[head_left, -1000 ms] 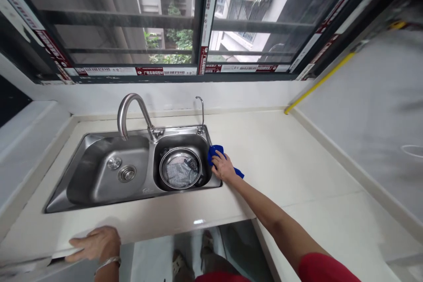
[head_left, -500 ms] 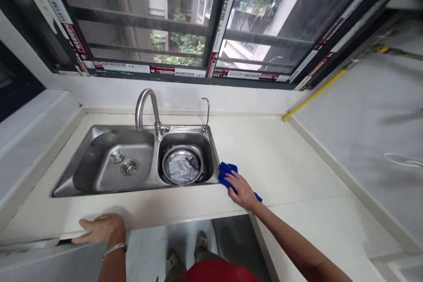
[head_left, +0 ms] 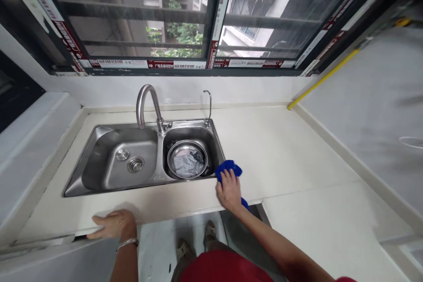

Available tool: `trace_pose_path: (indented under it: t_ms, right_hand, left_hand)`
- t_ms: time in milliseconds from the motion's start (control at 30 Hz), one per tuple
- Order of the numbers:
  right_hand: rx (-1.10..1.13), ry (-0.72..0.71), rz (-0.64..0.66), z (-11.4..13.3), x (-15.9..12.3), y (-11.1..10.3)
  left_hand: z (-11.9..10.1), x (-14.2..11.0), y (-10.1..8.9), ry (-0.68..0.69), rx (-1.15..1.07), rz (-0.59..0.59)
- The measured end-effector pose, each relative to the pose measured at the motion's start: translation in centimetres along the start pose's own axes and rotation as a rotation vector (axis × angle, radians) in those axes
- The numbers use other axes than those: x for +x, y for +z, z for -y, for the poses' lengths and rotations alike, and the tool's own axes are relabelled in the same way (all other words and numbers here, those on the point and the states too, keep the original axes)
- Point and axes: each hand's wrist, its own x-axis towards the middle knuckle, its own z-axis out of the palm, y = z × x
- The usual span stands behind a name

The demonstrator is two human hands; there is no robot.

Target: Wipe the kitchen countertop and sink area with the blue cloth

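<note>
My right hand [head_left: 229, 189] presses down on a blue cloth [head_left: 228, 168] at the front right corner of the sink [head_left: 158, 179]. Part of the cloth sticks out past the palm on the right. My left hand [head_left: 115, 224] rests on the front edge of the pale countertop [head_left: 158, 205], its thumb and fingers stretched to the left and apart. It holds no loose object. The right basin contains a round metal pot [head_left: 169, 165] with crumpled, grey-silver material [head_left: 189, 164] inside.
A tall curved faucet [head_left: 141, 103] and a thin spout [head_left: 210, 103] rise behind the basins. In the left basin lies a round metal drain piece [head_left: 122, 154] near the drain [head_left: 135, 165]. A yellow pipe [head_left: 324, 79] runs along the right wall. Windows [head_left: 139, 31] stand behind.
My right hand has slid left with the blue cloth, closer to the sink's front corner. My left hand stays on the counter edge. The whole view has shifted slightly.
</note>
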Motion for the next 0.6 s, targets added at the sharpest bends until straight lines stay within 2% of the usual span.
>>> trace_pose_path:
  t_ms: [67,300,400,500,567,600]
  right_hand:
    - [0.059,-0.053,0.07,3.8,0.0,-0.1]
    - [0.16,-0.284,0.424,16.3,-0.5,-0.4]
    - [0.219,-0.47,0.462,20.9,-1.3,-0.2]
    - [0.324,-0.677,0.412,23.4,-2.1,-0.2]
    - [0.382,-0.745,0.391,23.3,-2.3,-0.2]
    - [0.402,-0.751,0.383,22.8,-2.2,-0.2]
  left_hand:
    - [-0.2,-0.1,-0.2,-0.05,-0.01,-0.011]
    - [0.1,0.1,0.2,-0.017,-0.007,-0.033]
    - [-0.5,-0.2,-0.1,-0.048,-0.01,-0.051]
    - [-1.0,-0.4,-0.4,-0.074,0.021,-0.061]
    - [-1.0,-0.1,-0.1,-0.079,0.038,-0.059]
    - [-0.8,0.3,0.1,-0.021,0.053,-0.03]
